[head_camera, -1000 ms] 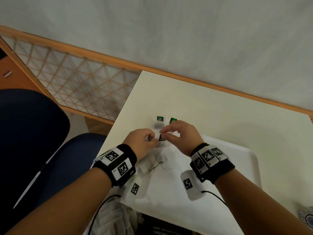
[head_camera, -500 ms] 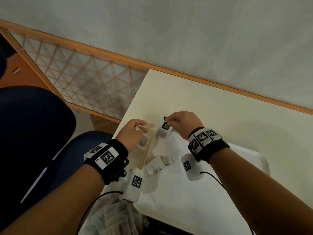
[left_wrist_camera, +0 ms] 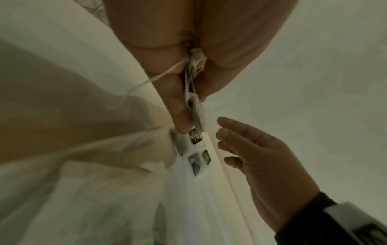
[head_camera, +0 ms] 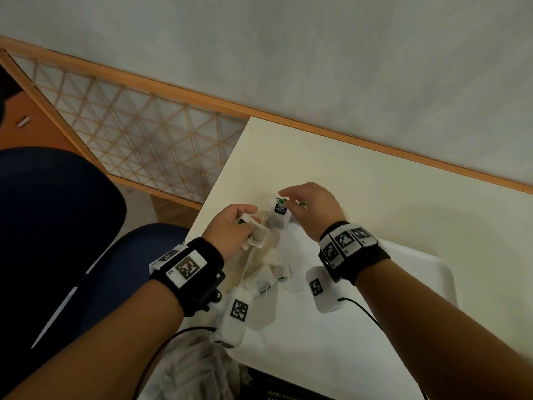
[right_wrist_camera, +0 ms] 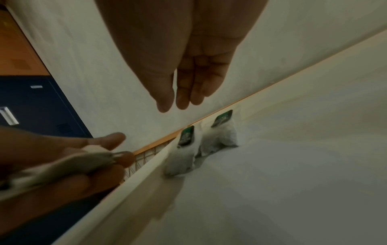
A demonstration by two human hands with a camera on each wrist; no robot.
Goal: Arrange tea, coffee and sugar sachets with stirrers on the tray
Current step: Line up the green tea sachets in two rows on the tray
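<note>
While the left hand (head_camera: pixel 230 226) pinches a small bundle of tea bags (head_camera: pixel 255 230) between thumb and curled fingers, the right hand (head_camera: pixel 311 210) hovers just above the far left corner of a white tray (head_camera: pixel 418 272), fingers relaxed and slightly spread, holding nothing. In the left wrist view a thin white string (left_wrist_camera: pixel 134 86) trails loose from the bundle. Beneath the right hand's fingertips, two tea bags with green and black tags lean upright against the tray's far rim, side by side and touching: the left tea bag (right_wrist_camera: pixel 182 155) and the right tea bag (right_wrist_camera: pixel 220 136). More loose tea bags (head_camera: pixel 271 277) lie on the tray floor, nearer the person, between the two wrists. The tray rests on a cream tabletop (head_camera: pixel 375 197) whose far edge meets a pale wall (head_camera: pixel 288 53) trimmed with a wooden strip. Both wrists wear black bands with white marker blocks. To the left of the tabletop are a dark blue chair (head_camera: pixel 57 212) and a wooden lattice panel (head_camera: pixel 138 134).
</note>
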